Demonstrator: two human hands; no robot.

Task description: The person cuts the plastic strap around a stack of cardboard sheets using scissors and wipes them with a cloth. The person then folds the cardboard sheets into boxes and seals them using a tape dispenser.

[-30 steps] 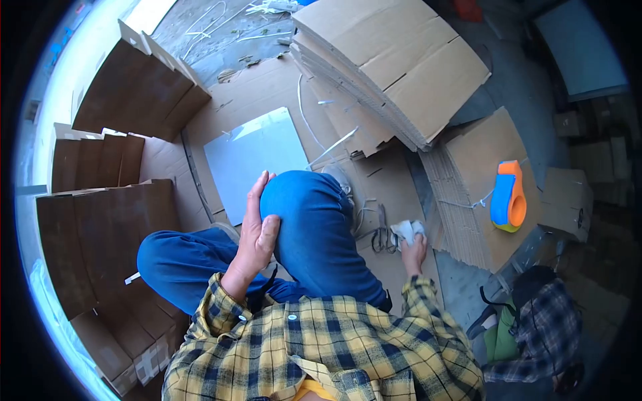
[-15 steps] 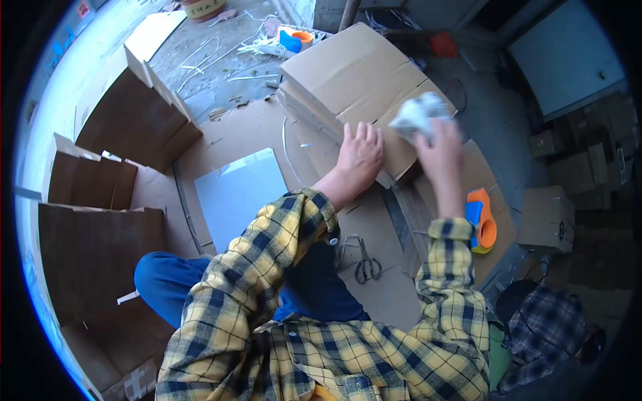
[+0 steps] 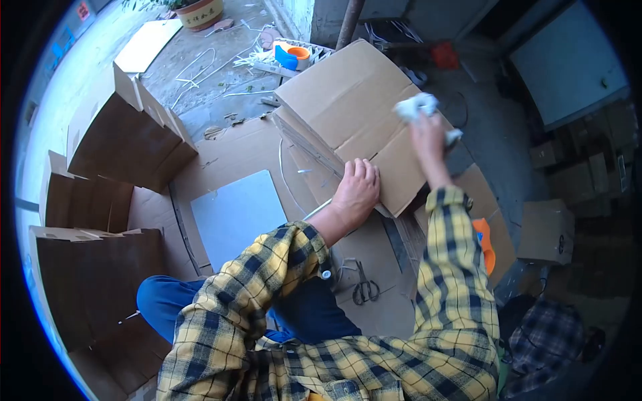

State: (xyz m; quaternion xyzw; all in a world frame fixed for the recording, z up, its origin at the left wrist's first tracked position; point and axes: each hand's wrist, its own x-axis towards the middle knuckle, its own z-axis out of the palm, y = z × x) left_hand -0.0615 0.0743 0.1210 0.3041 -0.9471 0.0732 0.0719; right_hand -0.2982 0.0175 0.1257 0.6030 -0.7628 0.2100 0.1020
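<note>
A flattened cardboard box lies tilted on top of a stack of folded cardboard in front of me. My left hand is on its near left edge, fingers close together and bent over the cardboard; the thumb is hidden. In my right hand is a crumpled white cloth, held over the right side of the cardboard and slightly blurred. Dark scissors lie on the cardboard floor below my left hand. An orange tape dispenser is partly hidden behind my right sleeve.
Stacks of folded cardboard stand at the left. A pale flat board lies on the floor cardboard. Another orange and blue tape dispenser is at the back, near a flowerpot. A closed carton sits at the right.
My right hand has swept the cloth up and slightly left, farther over the cardboard. My left hand stays at the edge. The right sleeve now covers more of the nearer tape dispenser.
</note>
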